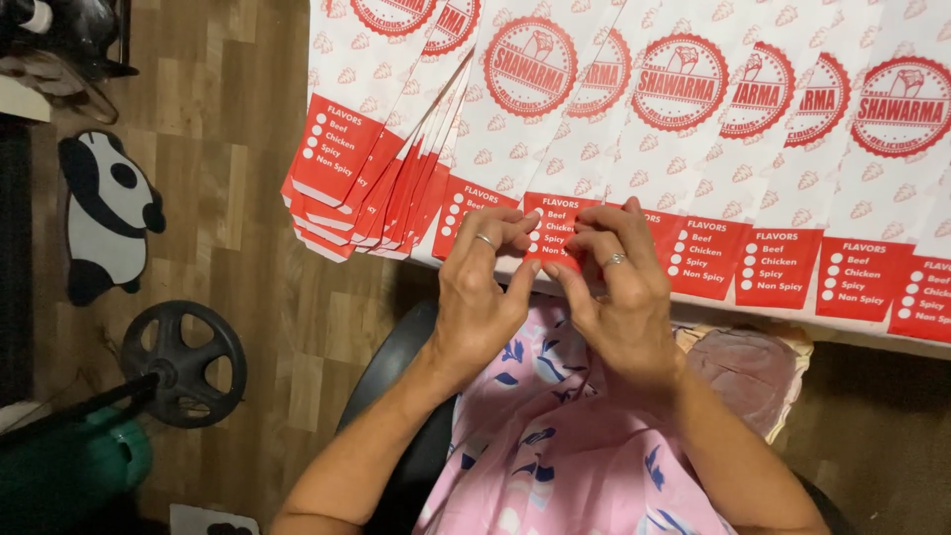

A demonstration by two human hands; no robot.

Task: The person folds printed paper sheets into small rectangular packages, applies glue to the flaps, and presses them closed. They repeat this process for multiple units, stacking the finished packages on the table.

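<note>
Head view: both hands pinch the near red end of one white paper sleeve (555, 233) in the overlapped row on the tabletop (753, 322). Left hand (485, 287) and right hand (619, 287) are narrow, fingertips closed on that edge; gripping only that single layer should keep the row tidy.

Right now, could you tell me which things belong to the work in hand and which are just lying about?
In hand: left hand, right hand, red-and-white paper sleeves.
Lying about: panda mat, black weight plate, green object.
</note>
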